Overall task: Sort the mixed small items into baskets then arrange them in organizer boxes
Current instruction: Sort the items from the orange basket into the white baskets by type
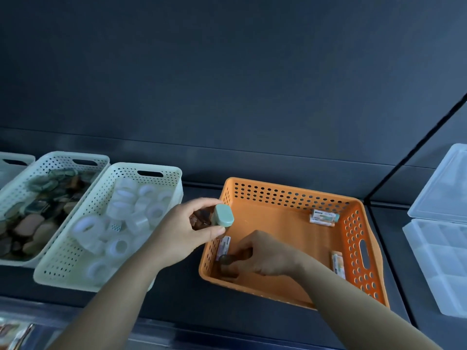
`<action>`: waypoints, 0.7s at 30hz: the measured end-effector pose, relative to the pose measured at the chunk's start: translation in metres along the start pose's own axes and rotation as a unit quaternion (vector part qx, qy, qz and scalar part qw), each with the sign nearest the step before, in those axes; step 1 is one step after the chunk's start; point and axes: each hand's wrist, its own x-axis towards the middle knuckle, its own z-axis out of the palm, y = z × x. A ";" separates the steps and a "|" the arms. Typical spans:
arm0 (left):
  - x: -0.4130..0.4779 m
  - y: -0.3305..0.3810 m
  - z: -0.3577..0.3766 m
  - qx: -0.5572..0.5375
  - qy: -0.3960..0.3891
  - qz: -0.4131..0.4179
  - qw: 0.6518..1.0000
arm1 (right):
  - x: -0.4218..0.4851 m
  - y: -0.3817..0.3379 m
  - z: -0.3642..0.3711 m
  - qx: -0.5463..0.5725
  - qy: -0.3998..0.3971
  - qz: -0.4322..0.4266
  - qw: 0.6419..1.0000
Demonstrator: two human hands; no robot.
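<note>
A: State of left hand?
B: Fingers and thumb pinch a green-capped item above the left wall of the orange basket, cap pointing right.
A: And right hand?
B: Down in that basket's near-left corner, fingers curled round a brown item. Can't tell its axis.
A: Where to?
B: Likely the white basket of similar pieces, leftward past the tape-roll basket. The left hand is nearer.
</note>
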 end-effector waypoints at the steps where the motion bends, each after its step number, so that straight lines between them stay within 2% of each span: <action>1: -0.002 0.001 0.000 -0.011 0.007 0.003 1.000 | 0.000 0.002 -0.001 -0.005 0.018 0.005 1.000; 5: -0.013 0.004 -0.006 -0.066 0.046 -0.005 0.997 | -0.007 -0.005 -0.014 -0.024 0.104 -0.005 0.994; 12: -0.047 -0.032 -0.073 -0.091 0.199 -0.068 0.973 | -0.001 -0.071 -0.020 0.084 0.260 -0.107 0.956; 17: -0.064 -0.094 -0.158 0.014 0.280 -0.117 0.953 | 0.055 -0.124 0.016 0.120 0.262 -0.138 0.948; 21: -0.070 -0.156 -0.222 0.140 0.257 -0.169 0.941 | 0.106 -0.173 0.052 0.124 0.233 -0.159 0.951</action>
